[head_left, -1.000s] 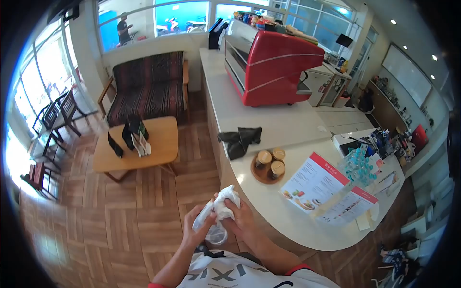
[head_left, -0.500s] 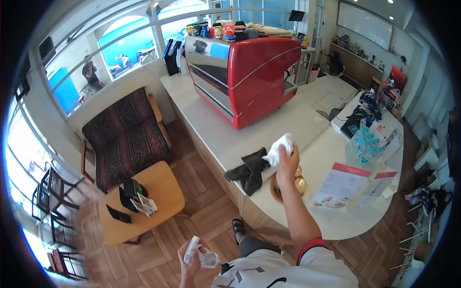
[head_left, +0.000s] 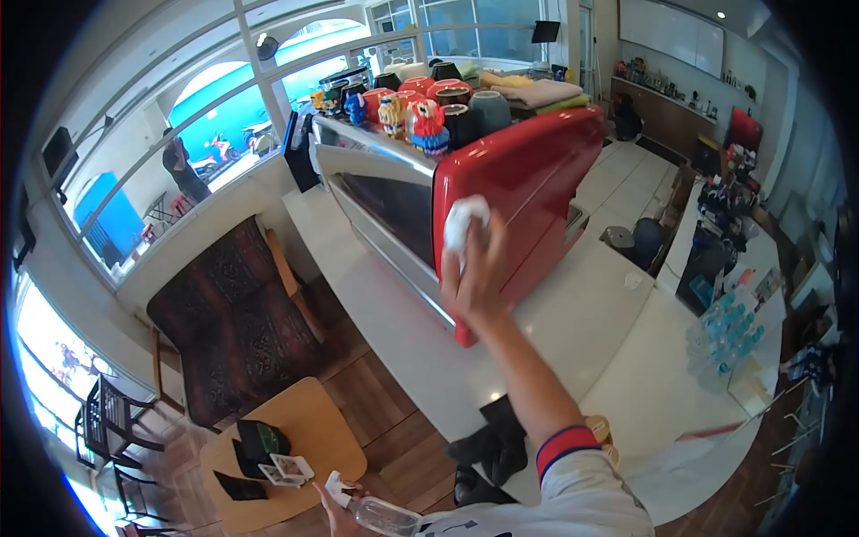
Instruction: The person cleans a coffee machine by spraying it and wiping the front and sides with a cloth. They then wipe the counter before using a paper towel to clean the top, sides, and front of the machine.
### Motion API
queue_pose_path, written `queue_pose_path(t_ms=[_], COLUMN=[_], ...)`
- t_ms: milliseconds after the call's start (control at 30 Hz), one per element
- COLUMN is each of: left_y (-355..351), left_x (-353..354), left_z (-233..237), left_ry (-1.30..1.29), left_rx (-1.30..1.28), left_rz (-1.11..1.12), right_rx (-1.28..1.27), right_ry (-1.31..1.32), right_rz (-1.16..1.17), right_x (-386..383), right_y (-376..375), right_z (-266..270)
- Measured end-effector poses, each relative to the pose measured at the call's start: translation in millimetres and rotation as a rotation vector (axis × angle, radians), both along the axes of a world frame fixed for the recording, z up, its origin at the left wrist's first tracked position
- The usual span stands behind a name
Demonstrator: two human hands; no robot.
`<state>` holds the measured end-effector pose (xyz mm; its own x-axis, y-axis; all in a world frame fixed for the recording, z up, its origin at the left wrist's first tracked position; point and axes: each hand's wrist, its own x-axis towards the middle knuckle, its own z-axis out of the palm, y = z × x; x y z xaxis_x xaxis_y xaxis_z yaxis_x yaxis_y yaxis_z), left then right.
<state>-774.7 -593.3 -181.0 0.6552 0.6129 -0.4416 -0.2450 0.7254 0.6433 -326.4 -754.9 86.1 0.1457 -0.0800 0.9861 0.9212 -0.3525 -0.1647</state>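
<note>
My right hand (head_left: 479, 277) is closed around a bunched white cloth (head_left: 465, 222). Cloth and hand overlap the near edge of the red side panel of a large coffee machine (head_left: 528, 201), which stands on the white counter (head_left: 573, 327). Low at the bottom of the view, my left hand (head_left: 335, 515) grips a clear spray bottle (head_left: 386, 517) with a white trigger head, tilted on its side. A dark cloth (head_left: 497, 443) lies on the counter below my right forearm. Beside my sleeve sit round gold items (head_left: 598, 430), partly hidden.
Cups and small figurines (head_left: 428, 125) crowd the machine's top, near folded towels (head_left: 537, 92). Plastic bottles (head_left: 727, 331) stand in a group on the counter's right. A wooden table (head_left: 331, 421) and a patterned bench (head_left: 237, 322) are at left. One person (head_left: 183, 166) stands beyond the window.
My right hand has carried the white cloth from above the counter forward to the machine's red side. The view has moved nearer the machine. The spray bottle stays in my left hand.
</note>
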Motion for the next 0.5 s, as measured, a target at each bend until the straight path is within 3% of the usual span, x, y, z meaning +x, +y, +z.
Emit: queue_pose_path(t_ms=[100,133,167,233,267,367,433,500], left_y=[22,-1,-3,4,13,19,30,41], left_x=[28,52,69,99,110,150,170,186], left_z=[-48,0,9,16,13,16,12,9], left_ry=[0.002,0.012,0.015,0.115,0.035,-0.045,-0.077,-0.11], left_rx=[-0.026,-0.022,-0.022,0.353,0.166,0.194,0.197,0.192], left_rz=[-0.024,-0.103,-0.121,-0.384,-0.416,-0.519,-0.571,-0.61], right_rx=[-0.033,-0.032,-0.033,-0.031,0.05,-0.003,-0.077,-0.115], right_ry=[-0.098,-0.126,-0.123,-0.146,-0.008,0.0,-0.035,0.141], right_rz=[0.041,0.08,0.063,0.031,0.011,-0.01,0.093,-0.073], right_x=[9,14,22,32,31,20,26,39], right_y=[14,14,8,-9,-11,-13,-15,-38], right_z=[-30,-33,-22,25,41,67,70,95])
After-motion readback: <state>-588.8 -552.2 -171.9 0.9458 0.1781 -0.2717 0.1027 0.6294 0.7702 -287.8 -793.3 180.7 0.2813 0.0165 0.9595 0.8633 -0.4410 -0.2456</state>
